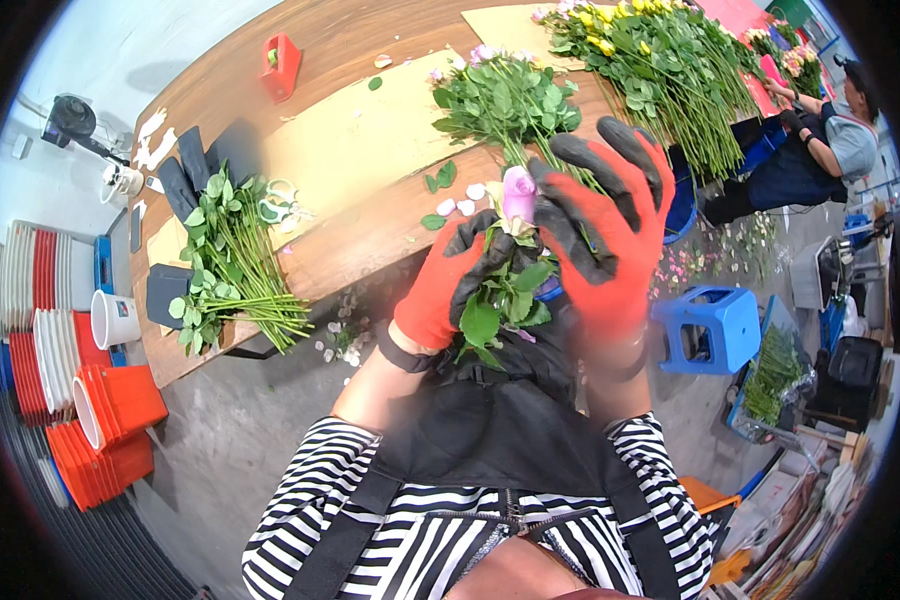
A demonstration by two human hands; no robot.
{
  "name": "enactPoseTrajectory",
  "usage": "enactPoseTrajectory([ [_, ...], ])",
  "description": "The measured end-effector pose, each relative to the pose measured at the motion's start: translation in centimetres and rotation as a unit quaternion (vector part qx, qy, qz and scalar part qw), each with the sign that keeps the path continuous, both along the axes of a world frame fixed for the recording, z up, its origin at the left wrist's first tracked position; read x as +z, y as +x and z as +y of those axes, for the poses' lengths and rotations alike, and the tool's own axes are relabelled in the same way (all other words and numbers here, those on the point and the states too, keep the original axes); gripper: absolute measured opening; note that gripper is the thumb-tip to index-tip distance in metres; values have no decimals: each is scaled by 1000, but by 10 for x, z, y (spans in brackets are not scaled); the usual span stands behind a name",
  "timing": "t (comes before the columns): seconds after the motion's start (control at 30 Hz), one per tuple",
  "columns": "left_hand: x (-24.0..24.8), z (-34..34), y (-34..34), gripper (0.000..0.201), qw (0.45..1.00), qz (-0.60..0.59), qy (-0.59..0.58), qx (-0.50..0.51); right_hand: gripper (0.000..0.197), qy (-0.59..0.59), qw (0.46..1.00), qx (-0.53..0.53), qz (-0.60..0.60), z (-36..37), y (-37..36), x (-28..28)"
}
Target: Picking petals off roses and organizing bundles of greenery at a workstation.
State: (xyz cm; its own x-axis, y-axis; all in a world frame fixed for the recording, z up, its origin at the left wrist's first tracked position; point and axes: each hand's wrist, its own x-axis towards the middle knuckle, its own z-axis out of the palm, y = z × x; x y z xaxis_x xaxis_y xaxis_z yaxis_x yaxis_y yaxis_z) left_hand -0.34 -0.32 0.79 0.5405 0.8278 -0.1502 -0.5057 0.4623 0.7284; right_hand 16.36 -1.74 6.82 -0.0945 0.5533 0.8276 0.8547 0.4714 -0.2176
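Observation:
My left hand (443, 285), in a red glove with black fingers and palm, is closed round the top of a rose's stem, just beneath the bloom. The pale purple rose (518, 196) stands upright, with green leaves hanging below my fingers. Beside the bloom, my right hand (610, 235), gloved alike, has its fingers spread and slightly bent. Its nearest fingertips are close to the petals; whether they touch I cannot tell. Loose pale petals (466, 207) and a few green leaves (444, 175) lie on the wooden table (350, 240) beyond my left hand.
A bunch of purple roses (505, 100) and a larger heap with yellow blooms (660, 70) lie farther off. Leafy stems (240, 265) and scissors (282, 200) are at left, a red tape dispenser (281, 68) behind. A blue stool (708, 330) and a co-worker (830, 140) are right.

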Motion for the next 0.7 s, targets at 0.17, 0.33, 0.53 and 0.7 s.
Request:
enactPoseTrajectory([
  [0.17,-14,1,1,34,999,30,-10,19,26,11,998,13,-60,3,5,0],
  [0.33,-22,6,1,31,998,48,34,-5,26,60,993,-40,-89,-3,0,-10],
  [0.53,-6,3,0,30,1000,5,23,8,28,68,995,-59,-52,-16,-6,-22],
  [0.7,-14,6,-1,32,999,7,35,-10,33,-35,999,27,-1,-21,-3,-16],
])
